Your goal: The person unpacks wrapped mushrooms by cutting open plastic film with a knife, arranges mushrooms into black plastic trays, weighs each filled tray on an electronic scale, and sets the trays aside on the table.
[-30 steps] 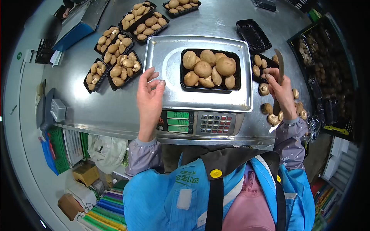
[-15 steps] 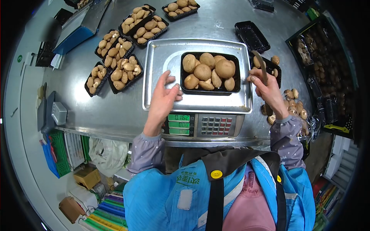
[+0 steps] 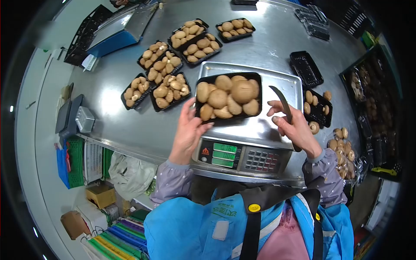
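Note:
My left hand (image 3: 185, 135) grips the lower-left corner of a black plastic tray (image 3: 260, 99) full of brown mushrooms (image 3: 218, 99). The tray is tilted over the left part of the metal weighing pan (image 3: 277, 82) and seems lifted off it. My right hand (image 3: 298, 131) is closed around a knife with a curved dark blade (image 3: 281, 99), held over the pan's right side with thumb and forefinger apart. Below the pan, the scale's green display (image 3: 224, 155) is lit, beside its keypad (image 3: 261, 160).
Several filled mushroom trays (image 3: 171, 92) stand left and behind the scale. At right are an empty black tray (image 3: 306, 69), a partly filled tray (image 3: 318, 108), loose mushrooms (image 3: 341, 145) on plastic film and a dark crate (image 3: 372, 108). A clear plastic box (image 3: 85, 119) sits at the left edge.
The mushroom tray has moved left across the pan and up, with my left hand now on its corner. My right hand has come inward over the pan with the knife. The view has shifted.

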`<action>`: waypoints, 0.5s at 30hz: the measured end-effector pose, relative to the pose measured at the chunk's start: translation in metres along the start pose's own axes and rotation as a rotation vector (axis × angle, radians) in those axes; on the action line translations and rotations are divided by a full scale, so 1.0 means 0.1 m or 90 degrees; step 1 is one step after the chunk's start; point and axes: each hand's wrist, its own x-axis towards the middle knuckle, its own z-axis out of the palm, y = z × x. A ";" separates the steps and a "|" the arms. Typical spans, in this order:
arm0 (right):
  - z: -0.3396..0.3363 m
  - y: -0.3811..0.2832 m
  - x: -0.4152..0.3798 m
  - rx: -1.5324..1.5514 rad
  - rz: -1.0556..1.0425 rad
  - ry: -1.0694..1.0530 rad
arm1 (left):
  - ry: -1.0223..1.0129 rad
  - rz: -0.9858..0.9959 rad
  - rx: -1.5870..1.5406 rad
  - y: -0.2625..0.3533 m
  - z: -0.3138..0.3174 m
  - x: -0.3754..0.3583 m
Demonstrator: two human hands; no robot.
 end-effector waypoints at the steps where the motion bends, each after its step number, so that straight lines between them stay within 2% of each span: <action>1: 0.03 -0.07 0.01 -0.013 -0.004 -0.014 | 0.009 0.023 -0.013 0.07 -0.17 -0.03; 3: 0.07 -0.04 0.03 -0.025 -0.032 -0.018 | 0.083 0.052 0.001 0.22 -0.54 -0.11; 8: 0.05 0.03 0.01 0.018 0.067 -0.006 | 0.280 0.139 -0.006 0.50 -1.57 -0.35; 12: 0.00 0.11 -0.02 0.039 0.097 0.004 | 0.377 0.162 0.034 0.49 -2.38 -0.41; 14: -0.04 0.18 -0.04 0.038 0.098 0.021 | 0.459 0.164 0.011 0.40 -2.67 -0.35; 15: -0.05 0.17 -0.04 0.039 0.099 0.023 | 0.458 0.163 0.012 0.36 -2.74 -0.31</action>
